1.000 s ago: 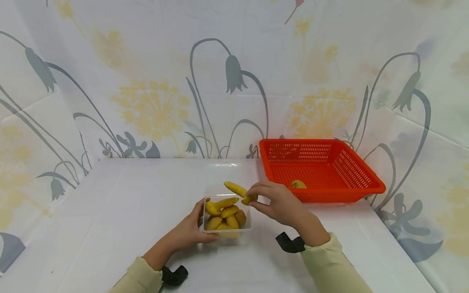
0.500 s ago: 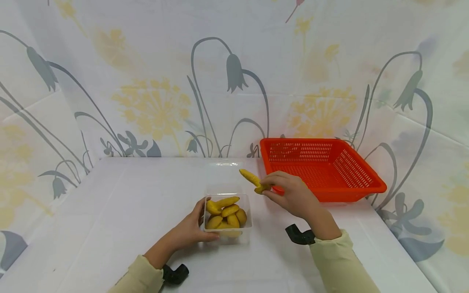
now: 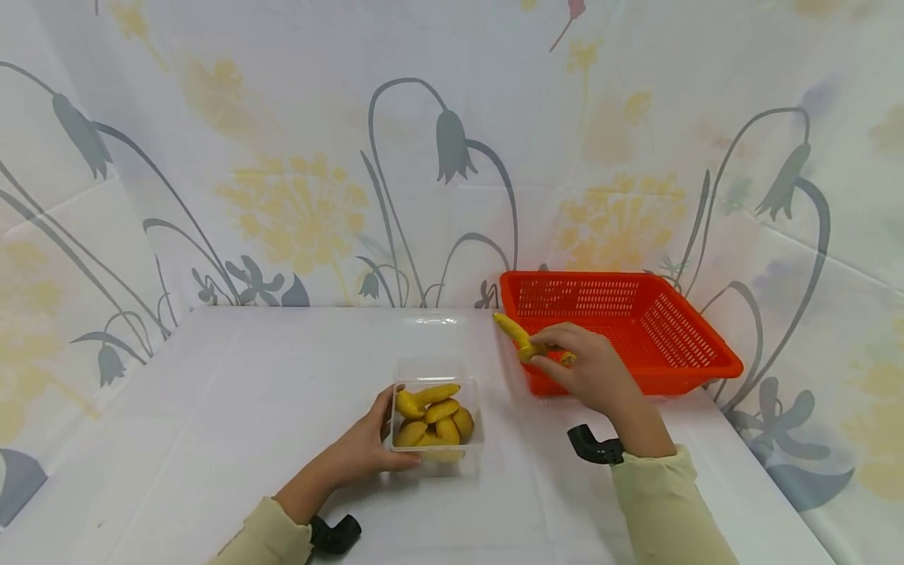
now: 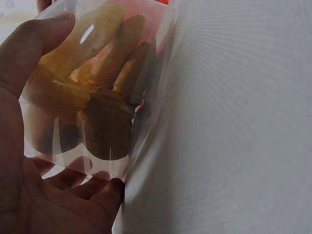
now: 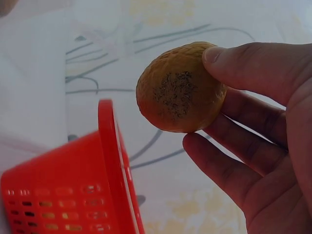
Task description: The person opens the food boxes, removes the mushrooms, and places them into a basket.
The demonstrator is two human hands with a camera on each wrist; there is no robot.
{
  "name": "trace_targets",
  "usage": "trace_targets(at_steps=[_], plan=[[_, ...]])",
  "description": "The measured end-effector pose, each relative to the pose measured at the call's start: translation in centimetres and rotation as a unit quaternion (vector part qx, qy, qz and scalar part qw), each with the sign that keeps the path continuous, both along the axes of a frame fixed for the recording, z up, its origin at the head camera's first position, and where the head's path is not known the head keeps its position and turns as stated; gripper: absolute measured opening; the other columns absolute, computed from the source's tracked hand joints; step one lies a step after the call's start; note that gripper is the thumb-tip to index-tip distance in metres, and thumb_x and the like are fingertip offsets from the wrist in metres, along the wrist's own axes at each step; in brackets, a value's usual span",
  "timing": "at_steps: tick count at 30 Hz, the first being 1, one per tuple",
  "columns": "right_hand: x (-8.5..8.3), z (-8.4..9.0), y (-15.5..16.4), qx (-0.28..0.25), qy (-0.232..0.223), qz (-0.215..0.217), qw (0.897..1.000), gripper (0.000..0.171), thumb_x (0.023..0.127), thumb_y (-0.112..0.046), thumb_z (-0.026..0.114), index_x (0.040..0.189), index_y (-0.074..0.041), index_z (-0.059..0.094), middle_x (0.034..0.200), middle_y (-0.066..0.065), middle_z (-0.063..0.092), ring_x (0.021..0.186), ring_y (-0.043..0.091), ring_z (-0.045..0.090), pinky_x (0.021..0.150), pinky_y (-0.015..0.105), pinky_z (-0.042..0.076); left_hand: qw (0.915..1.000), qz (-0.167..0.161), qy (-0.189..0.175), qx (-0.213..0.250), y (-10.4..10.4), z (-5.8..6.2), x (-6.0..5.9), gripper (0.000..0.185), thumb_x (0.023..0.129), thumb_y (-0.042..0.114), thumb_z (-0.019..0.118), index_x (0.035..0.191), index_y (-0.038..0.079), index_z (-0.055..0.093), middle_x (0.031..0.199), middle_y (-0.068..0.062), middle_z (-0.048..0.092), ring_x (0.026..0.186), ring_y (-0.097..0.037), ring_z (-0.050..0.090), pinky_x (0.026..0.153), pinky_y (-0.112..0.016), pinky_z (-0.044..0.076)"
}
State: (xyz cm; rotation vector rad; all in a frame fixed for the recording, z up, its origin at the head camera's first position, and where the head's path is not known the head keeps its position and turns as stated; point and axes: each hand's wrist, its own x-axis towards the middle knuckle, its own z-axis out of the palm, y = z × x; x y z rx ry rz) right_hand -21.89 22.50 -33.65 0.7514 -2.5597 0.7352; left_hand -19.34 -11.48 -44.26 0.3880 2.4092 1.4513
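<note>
In the head view my left hand [image 3: 360,443] grips a clear plastic box [image 3: 472,455] round its left side on the white table. Several yellow mushroom-like pieces [image 3: 441,409] lie in it, and they show through its wall in the left wrist view. My right hand [image 3: 596,365] pinches another yellow mushroom-like piece [image 3: 514,329] at the left part of a red plastic basket [image 3: 621,380]. The slender end points up and left. In the right wrist view its rounded brownish end [image 5: 175,87] has a dark speckled patch and sits between thumb and fingers, beside the basket.
Part of a speckled yellowish piece [image 3: 568,359] shows in the basket just below my right fingers. A clear plastic piece [image 3: 431,320] lies flat behind the box. A flower-patterned cloth [image 3: 304,157] hangs around the table's back and sides.
My right hand has moved right and away from the box to the basket's left side, carrying the yellow mushroom-like piece. The left hand stays on the box.
</note>
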Motion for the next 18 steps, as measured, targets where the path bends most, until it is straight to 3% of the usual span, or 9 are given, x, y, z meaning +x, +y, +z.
trace_targets(at_steps=[12, 18], plan=[[-1.1, -0.5, 2.3, -0.023, -0.022, -0.031, 0.999, 0.027, 0.084, -0.015, 0.076, 0.11, -0.014, 0.069, 0.108, 0.002, 0.068, 0.098, 0.023, 0.066, 0.084, 0.043, 0.059, 0.9999, -0.006, 0.005, 0.008, -0.2, -0.3, 0.0, 0.118, 0.069, 0.04, 0.087, 0.155, 0.018, 0.008, 0.162, -0.015, 0.013, 0.148, -0.038, 0.021, 0.117, -0.051, 0.028], [-1.4, -0.7, 3.5, -0.036, -0.045, -0.067, 0.996, 0.028, 0.085, -0.016, 0.074, 0.112, -0.013, 0.068, 0.11, 0.004, 0.067, 0.1, 0.027, 0.069, 0.08, 0.042, 0.06, 1.0, -0.006, 0.006, 0.004, -0.2, -0.3, 0.0, 0.119, 0.07, 0.04, 0.086, 0.155, 0.017, 0.008, 0.163, -0.014, 0.012, 0.148, -0.037, 0.021, 0.117, -0.051, 0.028]])
